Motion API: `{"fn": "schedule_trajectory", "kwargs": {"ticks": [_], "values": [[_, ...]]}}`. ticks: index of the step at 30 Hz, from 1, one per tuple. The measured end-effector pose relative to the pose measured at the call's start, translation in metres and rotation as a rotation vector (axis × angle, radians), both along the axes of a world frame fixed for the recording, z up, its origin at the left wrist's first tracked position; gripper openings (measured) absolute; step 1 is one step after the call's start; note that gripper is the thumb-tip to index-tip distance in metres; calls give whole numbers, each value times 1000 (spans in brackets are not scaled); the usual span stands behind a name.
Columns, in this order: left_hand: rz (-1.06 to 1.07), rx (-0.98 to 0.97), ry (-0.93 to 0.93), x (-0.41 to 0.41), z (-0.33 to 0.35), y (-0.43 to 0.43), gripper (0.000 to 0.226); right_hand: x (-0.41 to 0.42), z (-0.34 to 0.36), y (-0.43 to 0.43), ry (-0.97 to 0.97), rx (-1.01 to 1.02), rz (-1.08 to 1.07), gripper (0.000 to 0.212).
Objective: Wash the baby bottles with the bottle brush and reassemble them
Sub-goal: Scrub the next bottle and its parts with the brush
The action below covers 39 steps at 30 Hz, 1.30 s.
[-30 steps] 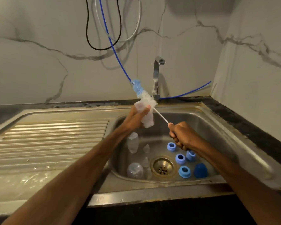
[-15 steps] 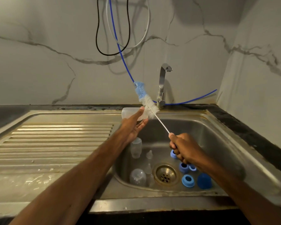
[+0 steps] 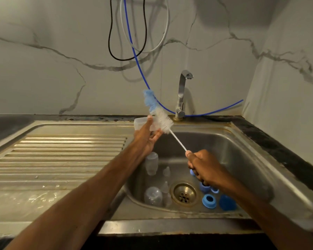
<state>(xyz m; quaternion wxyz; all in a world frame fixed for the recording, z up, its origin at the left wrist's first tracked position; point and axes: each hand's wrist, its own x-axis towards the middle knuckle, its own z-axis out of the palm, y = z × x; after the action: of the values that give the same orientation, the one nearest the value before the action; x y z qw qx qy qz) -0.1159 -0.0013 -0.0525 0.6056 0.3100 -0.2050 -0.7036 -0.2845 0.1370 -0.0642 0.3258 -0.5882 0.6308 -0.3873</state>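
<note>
Left hand [image 3: 146, 137] gripped a translucent plastic bottle [image 3: 141, 123] sideways over the steel sink's [image 3: 242, 150] back rim. Right hand [image 3: 205, 168] was fisted round the bottle brush [image 3: 163, 121]: thin white stem, fluffy white bristles, blue tip, its bristles against the bottle's right end.

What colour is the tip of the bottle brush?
The bottle brush tip is light blue; the head view shows it best.

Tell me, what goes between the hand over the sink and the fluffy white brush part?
Only the brush's thin white stem runs from the right hand up to the white bristles, seen in the head view.
</note>
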Motion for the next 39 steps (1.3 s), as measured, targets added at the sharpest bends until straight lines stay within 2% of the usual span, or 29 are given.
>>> {"fn": "schedule_trajectory", "kwargs": {"ticks": [3,7,10,13,15,19,22,24,29,34,39], "values": [[2,69,90,11,-2,0,43,1,0,0,11,8,13,51],[-183,-21,141,-11,0,14,50,4,11,-3,-226,-2,-82,52],[-199,-73,150,-21,6,19,52,4,11,1,-367,81,-84,53],[-70,-38,224,-5,8,10,57,6,4,4,-355,180,-28,52],[-41,-14,254,2,5,8,62,7,5,3,-349,176,-17,51],[-141,-75,200,-15,7,21,51,7,8,-1,-393,134,-52,50],[-79,-80,203,-13,10,16,44,6,2,1,-362,191,-31,52],[-54,-53,197,-3,4,10,50,7,1,1,-331,207,-21,52],[-226,-108,88,-25,1,24,57,5,12,-6,-440,154,-104,51],[-93,-64,157,-11,0,11,54,5,2,3,-405,256,-49,49],[-230,-98,92,-33,-3,27,52,4,13,-6,-503,203,-104,50]]}}
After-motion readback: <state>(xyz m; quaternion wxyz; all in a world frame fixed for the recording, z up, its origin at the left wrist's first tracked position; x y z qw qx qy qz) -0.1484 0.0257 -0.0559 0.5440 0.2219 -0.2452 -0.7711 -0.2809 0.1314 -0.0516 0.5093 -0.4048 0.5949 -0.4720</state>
